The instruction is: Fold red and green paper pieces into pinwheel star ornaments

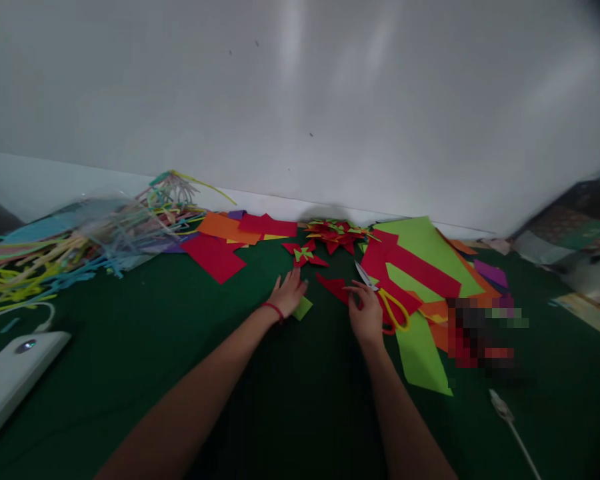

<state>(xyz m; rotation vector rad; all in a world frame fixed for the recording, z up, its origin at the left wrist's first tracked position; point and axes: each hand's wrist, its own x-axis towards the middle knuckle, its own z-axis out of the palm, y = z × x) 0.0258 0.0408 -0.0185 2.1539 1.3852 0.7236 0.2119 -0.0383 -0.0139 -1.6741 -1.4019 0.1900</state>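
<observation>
My left hand (pixel 289 294) lies palm down with its fingers stretched out, partly over a small light green paper piece (pixel 303 308). Just beyond its fingertips is a red paper flower with a light green centre (pixel 304 255). My right hand (pixel 367 313) has its fingertips closed at the edge of a pointed red paper piece (pixel 333 285); the exact grip is partly hidden. Close beside that hand lie scissors with yellow handles (pixel 395 308), blades pointing away, on red paper. Behind both hands sits a stack of layered red and green paper flowers (pixel 336 233).
Red, green and orange sheets (pixel 425 267) spread to the right, near a white cable (pixel 503 407). At left are a red sheet (pixel 215 259), coloured pipe cleaners (pixel 95 233) partly in clear plastic, and a white power bank (pixel 23 373). A pale wall (pixel 300 100) bounds the green table.
</observation>
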